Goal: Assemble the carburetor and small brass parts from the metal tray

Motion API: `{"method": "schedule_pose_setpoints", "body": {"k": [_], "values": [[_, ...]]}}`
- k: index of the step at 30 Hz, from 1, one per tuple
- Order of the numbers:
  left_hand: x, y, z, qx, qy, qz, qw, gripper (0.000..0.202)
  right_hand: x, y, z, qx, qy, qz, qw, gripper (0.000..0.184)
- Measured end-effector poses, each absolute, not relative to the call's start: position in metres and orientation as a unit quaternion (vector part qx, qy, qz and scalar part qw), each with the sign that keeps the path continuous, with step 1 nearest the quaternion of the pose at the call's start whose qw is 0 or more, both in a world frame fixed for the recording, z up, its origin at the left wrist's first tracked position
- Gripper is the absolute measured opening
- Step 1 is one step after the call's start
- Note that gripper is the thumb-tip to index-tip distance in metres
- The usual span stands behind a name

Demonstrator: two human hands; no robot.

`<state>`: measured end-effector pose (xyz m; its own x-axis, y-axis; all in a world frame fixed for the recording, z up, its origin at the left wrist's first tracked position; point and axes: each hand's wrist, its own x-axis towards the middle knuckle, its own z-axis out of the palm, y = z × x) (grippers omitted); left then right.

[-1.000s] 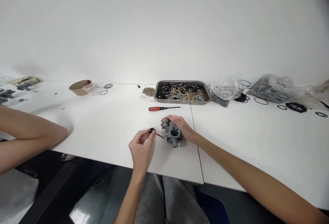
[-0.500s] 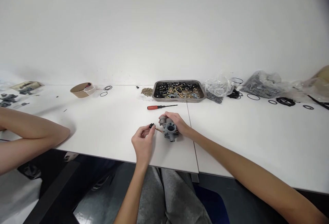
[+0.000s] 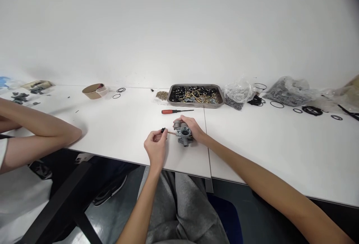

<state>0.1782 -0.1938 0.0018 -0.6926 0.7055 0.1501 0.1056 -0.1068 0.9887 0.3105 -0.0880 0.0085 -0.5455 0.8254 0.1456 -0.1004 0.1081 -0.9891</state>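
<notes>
White worktop (image 3: 266,143), two panels meeting at a seam (image 3: 209,161). Nearest: grey trousers (image 3: 190,199) below the front edge, blue seat (image 3: 231,214) beside them. Co-worker's bent arm (image 3: 42,128) at far left, elbow over the worktop.

Left grip (image 3: 155,148): pinched on a black-capped part (image 3: 163,130) with a thin copper-coloured stem (image 3: 172,133). Stem points right, tip at the side of a grey metal body (image 3: 184,140) — can't tell if it's inserted or only touching. Right grip (image 3: 195,129): grasping that body from its far right side. Body is carburettor-like, round bore facing the camera, just left of the seam.

Beyond the hands: red-handled screwdriver (image 3: 168,112) lying crosswise, shaft to the right. Behind that, metal tray (image 3: 193,104) full of mixed black and brass-coloured parts. Small brass-coloured pieces (image 3: 162,95) piled just left of it; clear bag (image 3: 235,102) of small grey parts just right. Further left — cardboard-coloured bowl (image 3: 90,92) near thin black rings (image 3: 116,96). Plain pale wall (image 3: 179,31) at back.
</notes>
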Motion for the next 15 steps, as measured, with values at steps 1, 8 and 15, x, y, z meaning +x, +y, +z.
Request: {"method": "schedule_pose_setpoints", "body": {"k": [1, 8, 15], "values": [[0.18, -0.1945, 0.0011, 0.319, 0.628, 0.674, 0.222, 0.032, 0.3105, -0.0883, 0.0086, -0.284, -0.637, 0.606, 0.383, 0.049], [0.1867, -0.1951, 0.0, 0.311, 0.623, 0.682, 0.224, 0.033, 0.3124, -0.0876, 0.0065, -0.286, -0.661, 0.568, 0.397, 0.053], [0.19, -0.1982, -0.0021, 0.317, 0.626, 0.685, 0.198, 0.031, 0.311, -0.0902, 0.0078, -0.296, -0.657, 0.562, 0.405, 0.054]]}}
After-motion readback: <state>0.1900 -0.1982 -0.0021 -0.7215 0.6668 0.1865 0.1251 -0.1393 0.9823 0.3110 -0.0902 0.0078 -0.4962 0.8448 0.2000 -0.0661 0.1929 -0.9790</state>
